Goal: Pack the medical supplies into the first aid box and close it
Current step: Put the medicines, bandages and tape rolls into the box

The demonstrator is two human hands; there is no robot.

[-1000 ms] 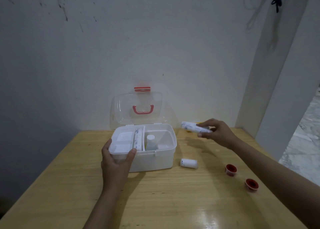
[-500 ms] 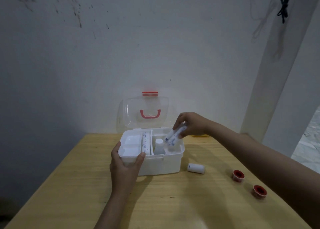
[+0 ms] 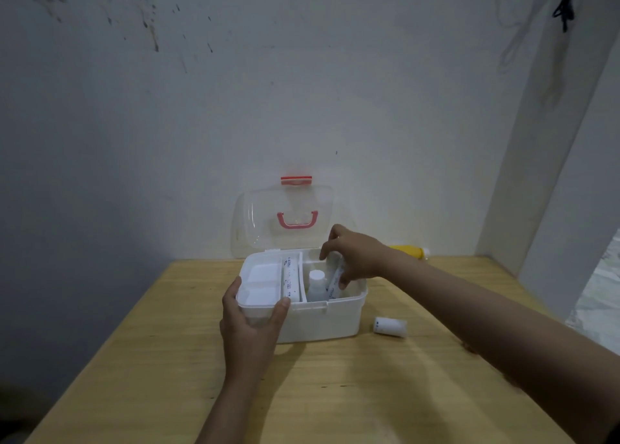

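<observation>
Left hand (image 3: pixel 250 326) clasps the front left corner of the open white plastic first aid box (image 3: pixel 322 323); right hand (image 3: pixel 355 259) pinches a white printed tube (image 3: pixel 335 281) inside its right compartment.

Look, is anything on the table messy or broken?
Nothing looks broken or spilled. One white roll lies on its side on the table, outside the open first aid box; it is just not packed yet.

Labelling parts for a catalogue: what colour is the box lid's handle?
Pinkish red handle on the clear lid; head view.
</observation>
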